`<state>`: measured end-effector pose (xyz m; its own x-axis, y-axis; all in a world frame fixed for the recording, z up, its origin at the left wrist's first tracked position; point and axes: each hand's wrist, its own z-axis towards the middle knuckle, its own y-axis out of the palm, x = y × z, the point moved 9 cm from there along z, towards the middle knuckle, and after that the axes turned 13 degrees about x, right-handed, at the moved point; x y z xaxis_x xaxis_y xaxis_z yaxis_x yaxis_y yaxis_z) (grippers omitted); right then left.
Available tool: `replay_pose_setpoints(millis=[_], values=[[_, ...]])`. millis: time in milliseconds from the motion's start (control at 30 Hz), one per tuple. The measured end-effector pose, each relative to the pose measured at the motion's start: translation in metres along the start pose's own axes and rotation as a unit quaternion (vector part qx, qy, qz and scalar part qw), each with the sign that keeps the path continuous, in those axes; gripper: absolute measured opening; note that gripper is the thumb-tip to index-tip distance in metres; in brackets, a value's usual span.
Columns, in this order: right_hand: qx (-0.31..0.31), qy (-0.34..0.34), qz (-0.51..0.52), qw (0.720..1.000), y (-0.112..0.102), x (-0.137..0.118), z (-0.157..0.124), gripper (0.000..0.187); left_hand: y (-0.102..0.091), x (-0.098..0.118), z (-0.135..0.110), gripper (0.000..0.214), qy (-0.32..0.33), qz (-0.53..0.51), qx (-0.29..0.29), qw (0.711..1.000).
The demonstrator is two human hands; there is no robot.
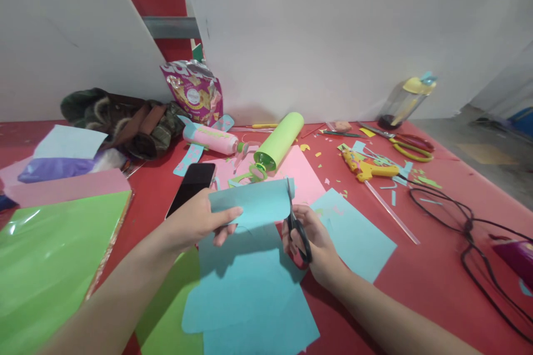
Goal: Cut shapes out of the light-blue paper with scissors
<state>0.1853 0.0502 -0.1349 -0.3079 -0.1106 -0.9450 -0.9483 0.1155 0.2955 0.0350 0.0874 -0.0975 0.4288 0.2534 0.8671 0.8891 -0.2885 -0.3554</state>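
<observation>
My left hand grips the left end of a light-blue paper strip, held a little above the table. Around the handles of a pair of scissors, black and red, my right hand is closed. The scissor blades point away from me and cross the strip near its right end. Under both hands lie larger light-blue sheets, partly over a green sheet. Beyond the strip, a tube wrapped in green paper rests on pink paper, with a pink-wrapped bottle to its left.
A yellow glue gun with a black cord lies right, among paper scraps. Larger scissors and a clear bottle are behind it. Left are a phone, a green paper pack, a camouflage bag and a snack bag.
</observation>
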Motion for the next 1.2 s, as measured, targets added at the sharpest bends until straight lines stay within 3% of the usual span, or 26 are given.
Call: replay_pose_setpoints(millis=[367,867,1200], values=[[0.000,-0.003,0.016,1.000,-0.0024,0.0087,0.0016,0.032,-0.0012,-0.0029,0.0007,0.024,-0.010,-0.001,0.007,1.000],[0.005,-0.007,0.006,1.000,-0.0009,0.0001,-0.0007,0.033,0.0014,-0.0029,-0.0005,0.026,-0.004,0.022,-0.018,1.000],[-0.022,0.007,-0.010,1.000,0.0024,0.0045,-0.0008,0.025,-0.0082,-0.0065,0.0040,0.028,-0.001,0.046,-0.028,0.999]])
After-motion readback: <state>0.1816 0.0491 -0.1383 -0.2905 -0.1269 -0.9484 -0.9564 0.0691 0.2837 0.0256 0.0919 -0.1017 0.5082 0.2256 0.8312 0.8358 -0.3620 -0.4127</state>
